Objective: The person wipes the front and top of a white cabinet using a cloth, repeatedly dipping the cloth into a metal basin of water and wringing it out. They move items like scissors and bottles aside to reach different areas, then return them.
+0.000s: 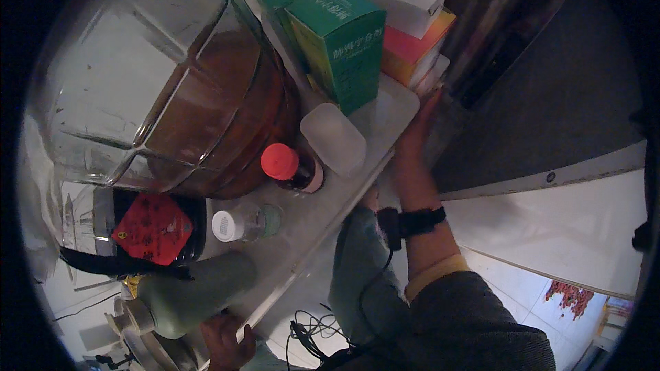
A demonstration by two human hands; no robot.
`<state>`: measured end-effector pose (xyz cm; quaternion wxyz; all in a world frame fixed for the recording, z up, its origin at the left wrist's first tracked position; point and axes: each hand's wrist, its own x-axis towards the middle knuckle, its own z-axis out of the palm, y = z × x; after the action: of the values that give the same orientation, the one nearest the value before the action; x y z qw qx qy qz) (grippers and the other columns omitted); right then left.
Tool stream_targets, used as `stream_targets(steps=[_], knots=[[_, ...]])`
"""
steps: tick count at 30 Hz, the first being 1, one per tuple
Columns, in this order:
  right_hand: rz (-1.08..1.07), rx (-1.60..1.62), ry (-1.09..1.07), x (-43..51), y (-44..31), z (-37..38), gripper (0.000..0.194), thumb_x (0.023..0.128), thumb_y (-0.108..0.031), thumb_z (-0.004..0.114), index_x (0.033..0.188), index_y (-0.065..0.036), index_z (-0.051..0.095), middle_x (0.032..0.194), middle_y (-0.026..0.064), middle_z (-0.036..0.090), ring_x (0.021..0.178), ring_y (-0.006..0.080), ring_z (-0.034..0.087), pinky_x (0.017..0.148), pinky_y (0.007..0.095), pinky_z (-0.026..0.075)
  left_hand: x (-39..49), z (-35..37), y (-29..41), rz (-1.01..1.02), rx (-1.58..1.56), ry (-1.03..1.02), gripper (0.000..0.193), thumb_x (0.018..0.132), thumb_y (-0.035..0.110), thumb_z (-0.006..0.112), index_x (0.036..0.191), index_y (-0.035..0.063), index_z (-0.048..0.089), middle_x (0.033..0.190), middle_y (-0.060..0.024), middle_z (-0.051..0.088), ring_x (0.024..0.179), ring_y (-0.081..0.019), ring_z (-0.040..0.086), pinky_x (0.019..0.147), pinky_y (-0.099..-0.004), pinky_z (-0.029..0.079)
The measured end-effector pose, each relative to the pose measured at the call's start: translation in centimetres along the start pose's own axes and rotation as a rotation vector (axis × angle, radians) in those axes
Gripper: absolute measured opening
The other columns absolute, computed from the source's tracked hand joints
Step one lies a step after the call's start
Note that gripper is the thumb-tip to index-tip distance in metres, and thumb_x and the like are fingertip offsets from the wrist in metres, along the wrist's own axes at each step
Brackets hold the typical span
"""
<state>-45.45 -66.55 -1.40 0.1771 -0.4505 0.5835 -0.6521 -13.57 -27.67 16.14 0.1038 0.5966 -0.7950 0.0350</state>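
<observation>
My left hand (227, 339) grips the edge of a pale tabletop (304, 232) at the lower left, close to a grey-green bottle (201, 293). My right hand (429, 100) reaches along the table's far edge, beside a stack of boxes; its fingers are mostly hidden in shadow. A black band circles that wrist. On the tabletop are a small bottle with a red cap (280, 161), a clear bottle with a white cap (229, 225), a whitish plastic box (334, 139) and green cartons (340, 46).
A large glass jar (206, 108) of reddish-brown liquid fills the left, near a dark container with a red label (154, 229). A white box (410, 0) tops an orange-red one (412, 51). Black cables (314, 330) hang below the table; red pieces (570, 298) lie on the floor.
</observation>
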Motion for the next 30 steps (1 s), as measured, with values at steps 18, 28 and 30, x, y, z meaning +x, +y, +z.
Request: stream_targets(steps=[18, 28, 30], knots=[[0.064, -0.222, 0.071, 7.4, 1.3, -1.5, 0.052, 0.100, -0.028, 0.043, 0.139, 0.005, 0.037, 0.144, 0.0278, 0.037, 0.133, 0.0398, 0.035, 0.111, 0.0444, 0.028, -0.8, 0.4, 0.3, -0.006, -0.024, -0.019, 0.037, 0.073, 0.005, 0.064, 0.106, 0.0064, 0.050, 0.103, -0.0153, 0.049, 0.092, -0.0332, 0.049, 0.093, -0.0541, 0.036], [0.224, -0.057, -0.067, -6.0, -1.1, -4.4, 0.051, 0.101, -0.022, 0.042, 0.145, -0.001, 0.029, 0.147, 0.0238, 0.032, 0.135, 0.0364, 0.034, 0.112, 0.0406, 0.026, -0.1, 0.2, 0.5, 0.007, 0.040, -0.024, 0.037, 0.072, 0.008, 0.065, 0.106, 0.0089, 0.049, 0.102, -0.0152, 0.048, 0.093, -0.0335, 0.047, 0.086, -0.0531, 0.037], [-0.024, -0.199, -0.056, -4.4, 0.1, -3.6, 0.055, 0.101, -0.029, 0.042, 0.147, -0.004, 0.025, 0.149, 0.0208, 0.029, 0.135, 0.0335, 0.035, 0.112, 0.0409, 0.026, -0.1, 0.2, 0.7, -0.003, -0.017, -0.023, 0.038, 0.071, 0.007, 0.065, 0.106, 0.0090, 0.050, 0.101, -0.0149, 0.048, 0.093, -0.0336, 0.047, 0.084, -0.0518, 0.037]])
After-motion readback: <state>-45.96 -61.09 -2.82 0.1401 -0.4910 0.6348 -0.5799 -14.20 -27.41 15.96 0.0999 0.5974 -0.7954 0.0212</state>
